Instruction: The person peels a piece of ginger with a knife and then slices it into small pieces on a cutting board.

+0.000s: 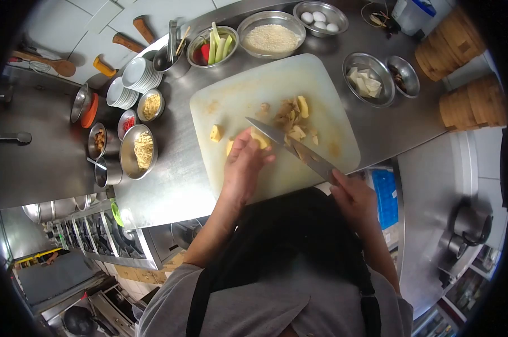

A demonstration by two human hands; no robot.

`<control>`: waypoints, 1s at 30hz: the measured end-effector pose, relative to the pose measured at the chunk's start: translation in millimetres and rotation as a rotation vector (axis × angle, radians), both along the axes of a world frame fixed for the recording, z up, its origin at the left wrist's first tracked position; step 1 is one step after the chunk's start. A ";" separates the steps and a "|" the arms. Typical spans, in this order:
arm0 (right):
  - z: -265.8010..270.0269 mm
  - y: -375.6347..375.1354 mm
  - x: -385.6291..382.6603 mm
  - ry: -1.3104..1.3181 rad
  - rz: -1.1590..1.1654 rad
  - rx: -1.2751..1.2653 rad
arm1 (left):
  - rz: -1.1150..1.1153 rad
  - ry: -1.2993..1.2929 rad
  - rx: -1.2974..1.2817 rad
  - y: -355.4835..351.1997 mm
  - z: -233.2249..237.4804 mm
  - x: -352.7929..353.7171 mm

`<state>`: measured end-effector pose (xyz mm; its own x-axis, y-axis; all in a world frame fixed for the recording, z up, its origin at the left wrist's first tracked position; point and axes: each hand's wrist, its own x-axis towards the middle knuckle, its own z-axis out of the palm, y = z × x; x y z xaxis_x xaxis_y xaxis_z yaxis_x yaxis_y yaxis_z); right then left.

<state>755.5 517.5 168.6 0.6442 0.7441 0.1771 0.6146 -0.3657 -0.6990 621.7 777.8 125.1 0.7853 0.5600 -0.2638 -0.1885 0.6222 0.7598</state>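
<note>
My left hand [244,163] holds a pale yellow ginger piece [259,138] between its fingers, above the white cutting board [287,76]. Wrapped round the handle of a large knife [313,162] is my right hand [353,197]. The blade points up and left, and its tip lies close to the ginger in my left hand. Brown peelings [290,112] and pale scraps lie on the board beyond the blade. A cut chunk [216,133] rests to the left of my left hand, and another is partly hidden beside my fingers.
Behind the board stand metal bowls with vegetables [219,48], pale crumbs [272,39] and eggs [319,17]. More bowls and stacked white dishes [136,73] are on the left. A bowl of white pieces [366,83] and bamboo steamers [472,104] stand on the right.
</note>
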 end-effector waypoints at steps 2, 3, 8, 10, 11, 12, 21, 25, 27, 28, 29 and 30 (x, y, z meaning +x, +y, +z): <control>2.8 -7.3 -4.6 -0.033 0.008 -0.044 | 0.024 0.004 -0.011 1.1 -0.6 3.1; 3.3 -10.6 -7.0 -0.045 0.021 -0.046 | 0.042 -0.016 -0.046 0.9 1.1 4.9; 7.4 -15.8 -14.0 -0.102 0.033 -0.095 | 0.068 -0.091 -0.148 -3.2 6.6 5.7; 8.7 -15.0 -14.7 -0.134 0.021 -0.092 | 0.034 -0.129 -0.189 -3.2 9.6 5.1; 8.4 -15.2 -14.6 -0.134 0.021 -0.092 | 0.033 -0.129 -0.189 -2.9 6.4 4.4; 7.6 -15.5 -14.4 -0.134 0.023 -0.089 | 0.037 -0.127 -0.197 -2.5 1.8 3.7; 6.9 -16.0 -14.0 -0.149 0.038 -0.078 | 0.071 -0.101 -0.208 -5.9 0.1 1.0; 6.2 -15.2 -14.2 -0.152 0.037 -0.077 | 0.075 -0.124 -0.226 -9.9 1.3 3.8; 6.6 -14.8 -15.1 -0.144 0.031 -0.077 | 0.071 -0.136 -0.227 -10.4 1.2 3.7; 7.0 -15.0 -15.5 -0.136 0.026 -0.078 | 0.066 -0.148 -0.227 -10.7 1.1 3.5; 7.8 -14.8 -15.5 -0.135 0.026 -0.078 | 0.066 -0.148 -0.227 -10.2 -0.9 2.9; 8.9 -14.5 -15.5 -0.139 0.028 -0.079 | 0.059 -0.165 -0.231 -9.3 -3.8 1.8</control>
<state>740.0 503.0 177.5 0.5964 0.7766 0.2031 0.7139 -0.3974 -0.5766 623.5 768.6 121.4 0.7961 0.5458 -0.2614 -0.3383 0.7596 0.5555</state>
